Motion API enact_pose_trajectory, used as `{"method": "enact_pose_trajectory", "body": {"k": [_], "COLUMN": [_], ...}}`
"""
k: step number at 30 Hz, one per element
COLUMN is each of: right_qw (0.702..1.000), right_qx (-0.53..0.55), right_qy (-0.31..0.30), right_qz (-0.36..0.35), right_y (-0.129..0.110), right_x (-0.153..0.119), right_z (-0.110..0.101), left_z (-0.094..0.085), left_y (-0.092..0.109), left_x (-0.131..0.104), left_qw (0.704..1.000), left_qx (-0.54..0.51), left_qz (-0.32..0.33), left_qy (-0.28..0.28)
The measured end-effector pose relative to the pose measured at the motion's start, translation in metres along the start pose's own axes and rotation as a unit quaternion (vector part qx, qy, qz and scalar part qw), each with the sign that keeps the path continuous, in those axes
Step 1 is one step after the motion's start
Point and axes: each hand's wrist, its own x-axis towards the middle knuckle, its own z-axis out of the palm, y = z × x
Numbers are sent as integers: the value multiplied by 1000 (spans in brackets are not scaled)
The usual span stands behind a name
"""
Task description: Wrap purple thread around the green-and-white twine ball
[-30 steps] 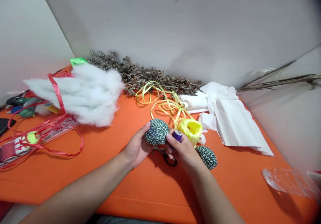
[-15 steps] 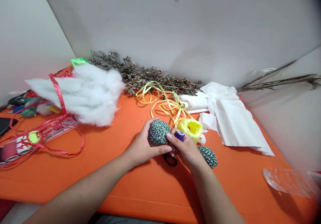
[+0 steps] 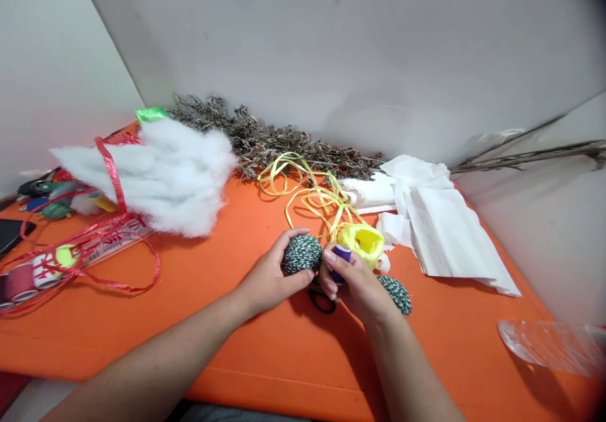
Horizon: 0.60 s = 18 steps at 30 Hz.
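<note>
My left hand is wrapped round a ball of dark green and white twisted yarn, thumb along its lower side. Close on its right, my right hand grips a purple thread spool whose pale end faces up. Under the hands, the black loop handle of scissors shows; the rest is hidden. A second green and white yarn piece lies behind my right wrist. Just beyond my right hand sits a roll of yellow ribbon, its loose loops trailing back over the table.
White fibre stuffing and red ribbon spread over the left of the orange table, near several thread spools. Dried plant stems line the wall. White sheets and a clear plastic item lie right.
My right hand has drawn slightly away from the yarn ball, opening a small gap, and more of the purple spool shows. The ball has turned and sunk slightly in my left hand.
</note>
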Motion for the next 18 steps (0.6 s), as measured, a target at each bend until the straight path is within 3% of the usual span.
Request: {"method": "enact_pose_trajectory", "body": {"k": [12, 18], "right_qw": [999, 1000], "right_qx": [11, -15], "right_qy": [-30, 2], "right_qz": [-16, -8], "right_y": [0, -2], "right_x": [-3, -2], "right_z": [0, -2], "left_z": [2, 0], "left_y": [-1, 4], "left_x": [1, 0], "left_qw": [998, 999], "left_qx": [-60, -43], "left_qz": [-7, -11], "left_qy": [17, 14]}}
